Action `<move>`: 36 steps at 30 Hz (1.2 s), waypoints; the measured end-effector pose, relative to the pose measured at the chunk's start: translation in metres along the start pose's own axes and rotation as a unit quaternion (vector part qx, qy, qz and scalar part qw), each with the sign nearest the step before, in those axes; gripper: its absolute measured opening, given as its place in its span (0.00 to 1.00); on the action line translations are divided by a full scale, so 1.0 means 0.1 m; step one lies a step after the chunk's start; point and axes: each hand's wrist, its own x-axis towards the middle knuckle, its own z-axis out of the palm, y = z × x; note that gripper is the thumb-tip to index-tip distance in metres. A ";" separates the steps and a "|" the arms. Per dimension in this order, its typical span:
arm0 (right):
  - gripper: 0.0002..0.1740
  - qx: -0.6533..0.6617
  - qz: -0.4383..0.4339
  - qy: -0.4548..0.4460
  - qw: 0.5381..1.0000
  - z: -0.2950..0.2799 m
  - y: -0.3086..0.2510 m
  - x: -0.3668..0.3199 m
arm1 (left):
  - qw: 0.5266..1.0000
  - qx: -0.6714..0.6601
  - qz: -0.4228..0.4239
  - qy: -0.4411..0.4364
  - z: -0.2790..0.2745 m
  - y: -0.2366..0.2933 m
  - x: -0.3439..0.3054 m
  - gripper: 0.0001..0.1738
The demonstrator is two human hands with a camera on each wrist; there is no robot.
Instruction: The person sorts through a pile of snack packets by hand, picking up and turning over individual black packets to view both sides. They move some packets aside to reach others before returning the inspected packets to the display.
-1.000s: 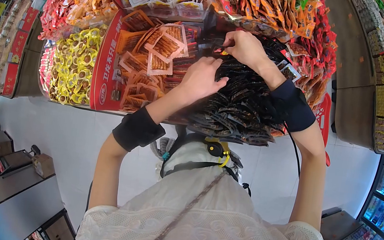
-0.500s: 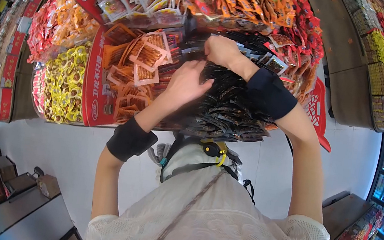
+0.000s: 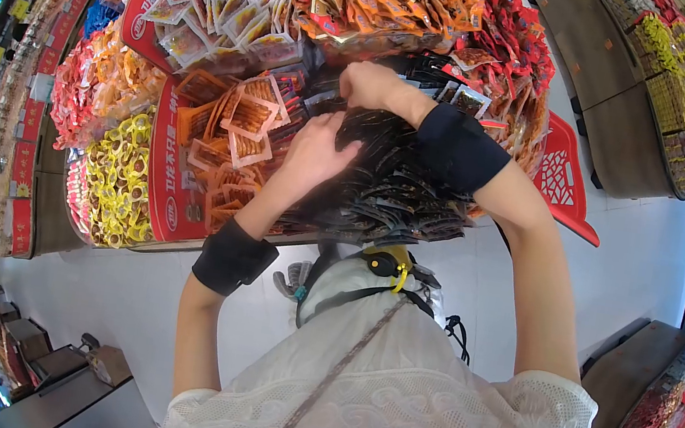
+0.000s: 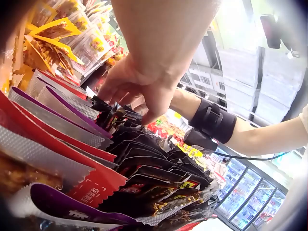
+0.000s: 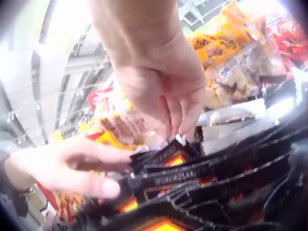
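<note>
Black snack packets (image 3: 398,200) stand in dense rows in the display bin. At their far left end, my right hand (image 3: 375,88) has its fingertips down among them; in the right wrist view, that hand (image 5: 161,91) pinches the top of a black packet (image 5: 168,156). Nearer my body, my left hand (image 3: 316,152) reaches over the left side of the rows, thumb spread from the fingers. The right wrist view shows the left hand (image 5: 72,168) with extended fingers touching the packet tops. Its fingertips (image 4: 108,94) are partly hidden among the packets in the left wrist view.
Orange snack packets (image 3: 249,116) fill the section left of the black ones, beside a red divider (image 3: 176,162). Other bins hold white packets (image 3: 250,1), orange bags (image 3: 401,1) and yellow packets (image 3: 121,181). A red basket (image 3: 562,180) is at the right.
The head view has shifted and turned, with the display lower left in it. My right hand has come closer to my left hand over the black packets.
</note>
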 end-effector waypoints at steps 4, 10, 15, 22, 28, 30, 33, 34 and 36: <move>0.11 0.131 -0.015 0.129 0.983 -0.44 0.13 -0.23 | 1.000 0.013 0.002 0.009 0.04 -0.05 -0.01 0.32; 0.05 0.378 0.025 0.275 0.884 -0.71 0.44 -1.22 | 1.000 -0.008 -0.026 -0.003 0.02 -0.09 0.06 0.29; 0.05 0.438 0.098 0.341 0.826 -0.37 0.55 -1.86 | 0.998 0.008 -0.046 0.036 0.05 -0.08 0.06 0.26; 0.04 0.502 0.115 0.369 0.774 -0.09 0.65 -2.21 | 0.988 -0.022 0.049 0.143 -0.17 0.02 0.31 0.08; 0.03 0.520 0.116 0.359 0.766 0.02 0.84 -2.31 | 0.989 -0.003 0.115 0.095 -0.20 0.46 0.80 0.06; 0.03 0.529 0.110 0.359 0.761 0.00 0.88 -2.33 | 0.987 -0.017 0.134 0.087 -0.12 0.63 0.90 0.05; 0.04 0.479 0.104 0.356 0.796 -0.17 0.96 -2.27 | 0.987 -0.058 0.149 0.024 0.10 0.78 1.00 0.05; 0.05 0.453 0.110 0.349 0.813 -0.22 1.02 -2.23 | 0.988 -0.061 0.140 0.007 0.20 0.83 1.01 0.06; 0.06 0.372 0.110 0.337 0.858 -0.32 1.13 -2.11 | 0.986 -0.056 0.155 -0.008 0.39 0.91 1.01 0.10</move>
